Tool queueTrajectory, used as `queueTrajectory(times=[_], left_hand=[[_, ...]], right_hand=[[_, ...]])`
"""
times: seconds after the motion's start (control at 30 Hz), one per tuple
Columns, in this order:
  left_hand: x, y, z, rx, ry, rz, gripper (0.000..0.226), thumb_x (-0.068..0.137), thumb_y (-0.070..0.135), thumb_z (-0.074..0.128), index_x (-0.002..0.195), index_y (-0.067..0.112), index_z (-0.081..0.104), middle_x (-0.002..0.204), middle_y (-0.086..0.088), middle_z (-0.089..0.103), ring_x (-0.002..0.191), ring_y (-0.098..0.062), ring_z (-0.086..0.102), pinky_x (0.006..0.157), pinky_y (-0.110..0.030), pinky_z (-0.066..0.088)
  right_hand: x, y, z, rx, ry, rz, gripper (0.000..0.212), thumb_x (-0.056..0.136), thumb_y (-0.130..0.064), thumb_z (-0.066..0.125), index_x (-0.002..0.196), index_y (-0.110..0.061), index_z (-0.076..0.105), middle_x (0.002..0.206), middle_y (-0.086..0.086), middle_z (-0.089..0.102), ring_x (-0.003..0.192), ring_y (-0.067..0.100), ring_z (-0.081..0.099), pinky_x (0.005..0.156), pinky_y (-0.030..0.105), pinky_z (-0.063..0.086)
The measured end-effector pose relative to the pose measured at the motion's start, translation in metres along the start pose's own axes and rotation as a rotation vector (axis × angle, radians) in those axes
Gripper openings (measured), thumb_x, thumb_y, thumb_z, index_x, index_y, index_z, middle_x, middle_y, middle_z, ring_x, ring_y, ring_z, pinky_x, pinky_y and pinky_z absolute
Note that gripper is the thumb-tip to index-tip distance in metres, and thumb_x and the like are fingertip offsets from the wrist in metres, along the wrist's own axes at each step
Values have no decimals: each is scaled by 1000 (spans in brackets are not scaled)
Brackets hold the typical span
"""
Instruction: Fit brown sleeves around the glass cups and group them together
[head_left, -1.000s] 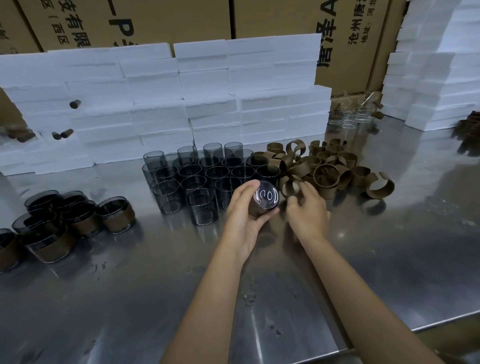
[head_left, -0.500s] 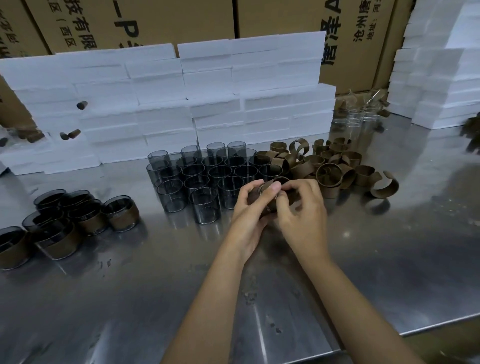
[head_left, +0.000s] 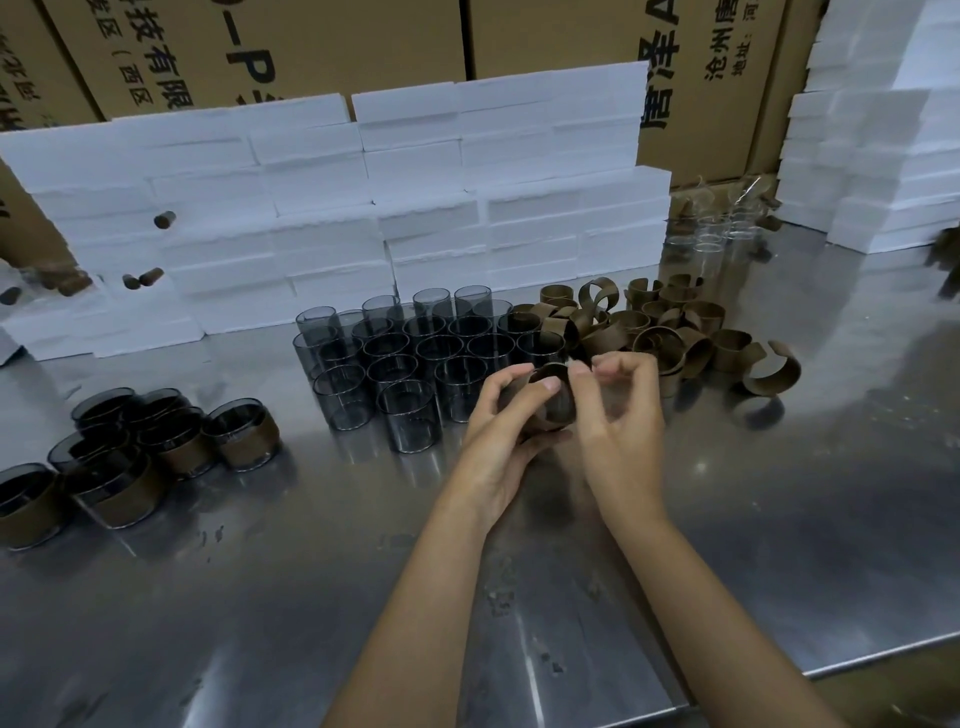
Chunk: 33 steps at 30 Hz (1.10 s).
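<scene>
Head view: at the centre of the frame the left hand (head_left: 498, 441) grasps a glass cup (head_left: 550, 410) with a brown sleeve (head_left: 558, 402) around it, held above the steel table (head_left: 779, 519). The right hand (head_left: 618, 431) has its fingers (head_left: 582, 370) curled at the sleeve's upper edge, pinching it. Bare grey cups (head_left: 405, 364) stand just left of the hands, loose sleeves (head_left: 670, 332) just right, sleeved cups (head_left: 156, 447) at far left. White foam blocks (head_left: 363, 208) line the back.

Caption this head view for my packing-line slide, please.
Both hands wrap a brown paper sleeve round a smoky glass cup above a steel table.
</scene>
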<state>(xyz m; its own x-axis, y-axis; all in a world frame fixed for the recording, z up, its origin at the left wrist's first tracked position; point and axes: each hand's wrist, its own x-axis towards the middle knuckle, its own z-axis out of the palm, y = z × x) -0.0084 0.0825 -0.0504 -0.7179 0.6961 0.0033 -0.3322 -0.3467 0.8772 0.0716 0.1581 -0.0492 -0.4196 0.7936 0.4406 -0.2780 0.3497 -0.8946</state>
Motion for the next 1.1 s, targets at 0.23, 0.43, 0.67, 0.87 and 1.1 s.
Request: queueTrajectory(times=[0.23, 0.43, 0.67, 0.87, 1.1], left_hand=[[-3, -1, 1, 40, -63, 14, 62, 71, 34, 85, 126, 14, 66, 136, -27, 60, 118, -34, 65, 80, -38, 60], [-4, 0, 2, 23, -90, -3, 57, 75, 32, 82, 126, 12, 66, 125, -19, 69, 117, -31, 66, 84, -41, 60], [-4, 1, 2, -6, -98, -29, 54, 84, 23, 75, 134, 8, 61, 136, -22, 63, 134, -40, 56, 85, -38, 60], [-5, 2, 3, -12, -93, -49, 51, 83, 22, 75, 131, 11, 63, 134, -21, 65, 128, -36, 60, 84, -38, 60], [-4, 0, 1, -1, -106, -65, 44, 81, 17, 73, 125, 12, 68, 120, -14, 70, 108, -27, 70, 83, -39, 60]], right_hand=[[6, 1, -9, 7, -362, 317, 50, 99, -69, 41, 117, -33, 70, 110, -13, 75, 103, -8, 66, 91, 22, 47], [2, -2, -9, 66, -319, 303, 57, 96, -69, 40, 112, -25, 73, 103, -7, 78, 101, 0, 70, 93, 25, 50], [4, -1, -9, 71, -295, 301, 59, 95, -70, 36, 114, -29, 74, 102, -14, 78, 100, -5, 68, 94, 23, 47], [6, 2, -8, 42, -309, 312, 64, 93, -73, 33, 120, -31, 72, 111, -11, 76, 111, 0, 66, 108, 32, 46], [7, 7, -4, 28, -147, 296, 50, 105, -55, 39, 106, -18, 72, 99, -3, 76, 100, 9, 69, 100, 41, 53]])
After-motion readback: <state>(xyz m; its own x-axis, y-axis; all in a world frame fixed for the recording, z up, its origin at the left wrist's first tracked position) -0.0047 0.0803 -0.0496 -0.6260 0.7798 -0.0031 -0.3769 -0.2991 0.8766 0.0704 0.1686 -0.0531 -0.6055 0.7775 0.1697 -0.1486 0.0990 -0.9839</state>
